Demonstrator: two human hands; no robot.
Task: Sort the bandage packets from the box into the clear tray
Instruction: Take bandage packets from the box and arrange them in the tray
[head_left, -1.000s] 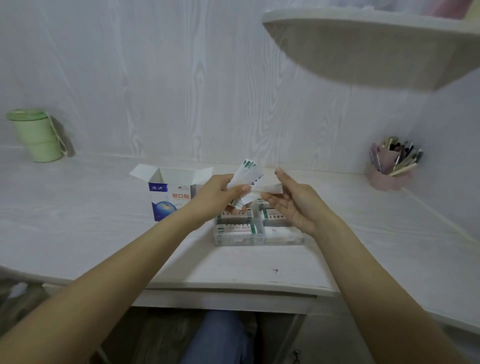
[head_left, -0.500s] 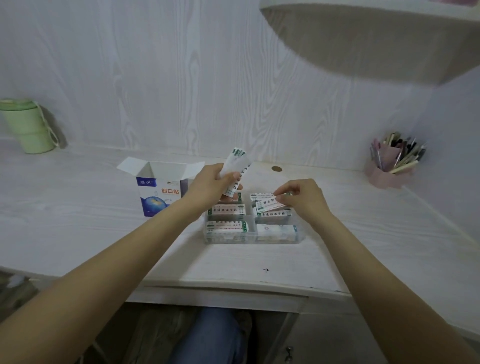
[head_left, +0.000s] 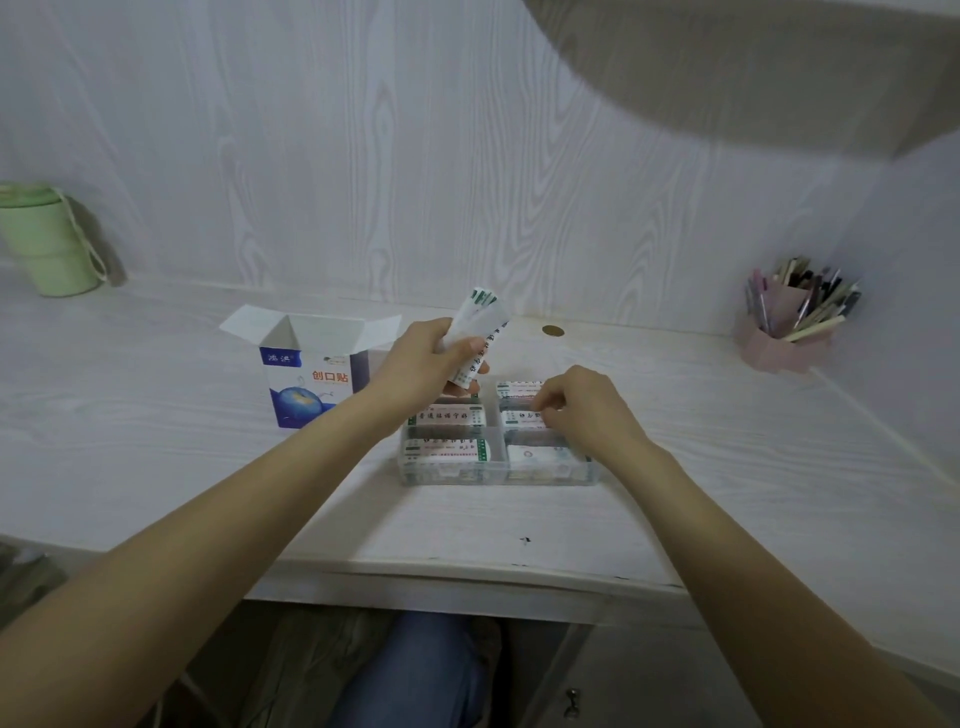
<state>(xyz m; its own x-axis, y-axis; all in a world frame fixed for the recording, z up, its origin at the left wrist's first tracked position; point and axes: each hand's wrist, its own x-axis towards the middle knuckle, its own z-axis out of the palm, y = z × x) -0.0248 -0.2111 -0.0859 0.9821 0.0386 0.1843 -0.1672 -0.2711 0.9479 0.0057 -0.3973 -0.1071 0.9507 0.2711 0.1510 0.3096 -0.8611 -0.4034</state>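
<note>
A clear divided tray (head_left: 497, 475) sits on the desk in front of me, with white and green bandage packets (head_left: 451, 415) lying in its compartments. My left hand (head_left: 431, 361) grips a stack of bandage packets (head_left: 478, 325) upright above the tray's far left corner. Over the tray's middle right compartment, my right hand (head_left: 582, 410) has curled fingertips on a packet (head_left: 519, 417) lying there. The open blue and white box (head_left: 314, 371) stands just left of the tray, flaps up.
A green lidded cup (head_left: 44, 239) stands at the far left by the wall. A pink holder full of pens (head_left: 779, 340) sits in the right corner. A shelf (head_left: 753, 67) overhangs at upper right. The desk's front edge (head_left: 467, 571) runs below the tray.
My right hand took one packet from the stack, carried it down into the tray's middle right compartment and now presses lower on it. The left hand stays raised with the stack.
</note>
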